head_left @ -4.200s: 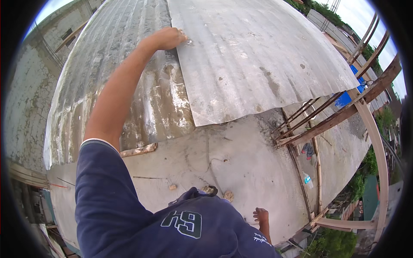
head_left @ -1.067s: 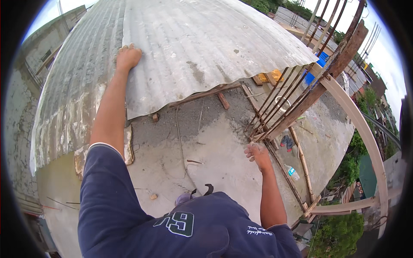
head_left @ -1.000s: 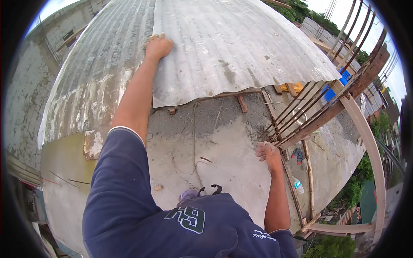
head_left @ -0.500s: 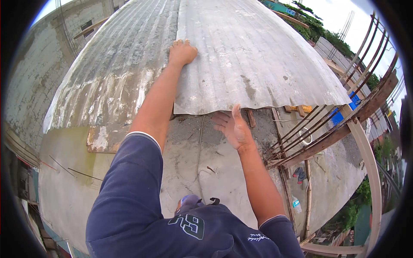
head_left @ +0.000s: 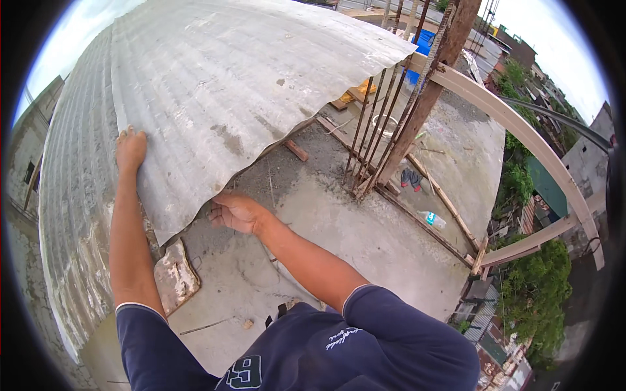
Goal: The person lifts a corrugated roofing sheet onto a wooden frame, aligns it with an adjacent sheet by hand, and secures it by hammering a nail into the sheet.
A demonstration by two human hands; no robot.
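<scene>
Weathered corrugated sheet: left of pale corrugated sheet, lapped by it. Left hand: arm reaching up, fingers curled at pale sheet's left edge; pinch cannot be told. Right hand: forearm slanting leftward, fingers half-bent at pale sheet's near edge; grip unclear. Rebar, wooden post: right of pale sheet.

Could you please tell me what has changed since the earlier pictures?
The right hand, held low at first, has come up and leftward to the lower edge of the upper corrugated sheet; its grip is unclear. The left hand stays at that sheet's left edge. The bottle still lies on the slab.
</scene>
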